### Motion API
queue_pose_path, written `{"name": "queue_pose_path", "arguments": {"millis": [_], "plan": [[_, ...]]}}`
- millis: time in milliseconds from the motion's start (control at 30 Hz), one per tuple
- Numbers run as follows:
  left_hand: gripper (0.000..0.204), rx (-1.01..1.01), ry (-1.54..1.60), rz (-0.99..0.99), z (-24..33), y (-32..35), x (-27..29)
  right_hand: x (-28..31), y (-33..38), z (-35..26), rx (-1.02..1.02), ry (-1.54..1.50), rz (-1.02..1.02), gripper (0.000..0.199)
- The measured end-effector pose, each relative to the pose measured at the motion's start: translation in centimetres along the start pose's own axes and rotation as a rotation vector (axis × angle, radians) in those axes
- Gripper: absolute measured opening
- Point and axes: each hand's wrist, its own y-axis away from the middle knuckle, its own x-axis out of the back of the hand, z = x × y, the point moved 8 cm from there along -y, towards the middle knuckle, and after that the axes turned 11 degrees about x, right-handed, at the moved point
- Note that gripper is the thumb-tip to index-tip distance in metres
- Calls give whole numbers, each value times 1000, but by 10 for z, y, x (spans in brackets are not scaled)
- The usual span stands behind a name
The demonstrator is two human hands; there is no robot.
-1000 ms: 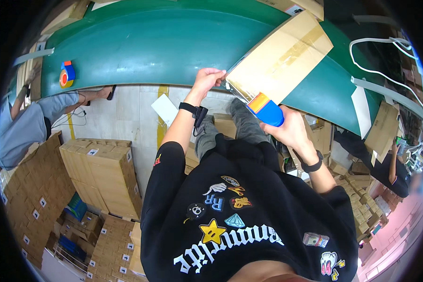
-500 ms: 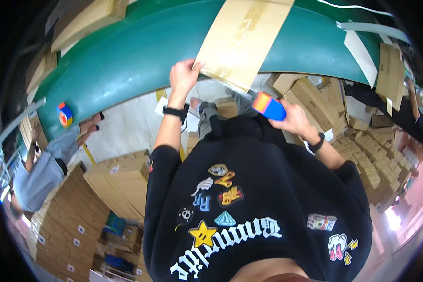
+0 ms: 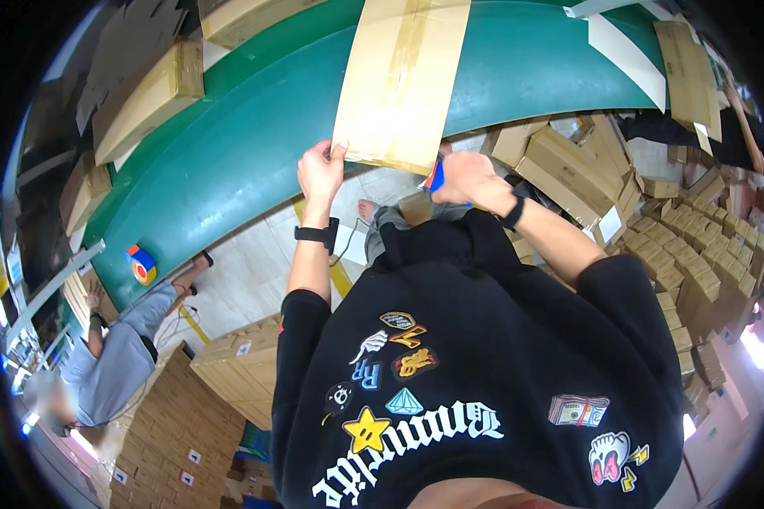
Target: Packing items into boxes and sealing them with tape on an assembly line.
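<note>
Across the upper part of the view curves a green tabletop (image 3: 229, 161), and a long flattened cardboard box (image 3: 403, 76) lies on it, taped down its middle, with its near end jutting over the tabletop's edge toward the person. Stacks of closed cardboard cartons (image 3: 654, 246) crowd the floor to the right, and more stand at lower left (image 3: 238, 373). Another person in a grey top (image 3: 115, 365) stands at the far left beside the tabletop. At the box's near left corner, the left hand (image 3: 321, 170) has its grip clamped on the cardboard edge, fingers above and thumb below. Just right of the near end, the right hand (image 3: 467, 176) is closed around a blue and orange tape dispenser (image 3: 435, 176), mostly hidden by the fingers. A small roll of tape (image 3: 142, 264) sits well apart at the tabletop's left edge.
</note>
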Motion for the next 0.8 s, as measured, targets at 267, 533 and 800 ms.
{"name": "queue_pose_path", "arguments": {"millis": [267, 533, 800], "plan": [[35, -74, -166, 108, 1, -33, 49, -2, 29, 99, -204, -214, 121, 55], [48, -345, -518, 453, 144, -68, 111, 125, 114, 119, 298, -634, 889, 56], [38, 2, 717, -842, 283, 82, -105, 148, 107, 126, 556, -523, 989, 62]]}}
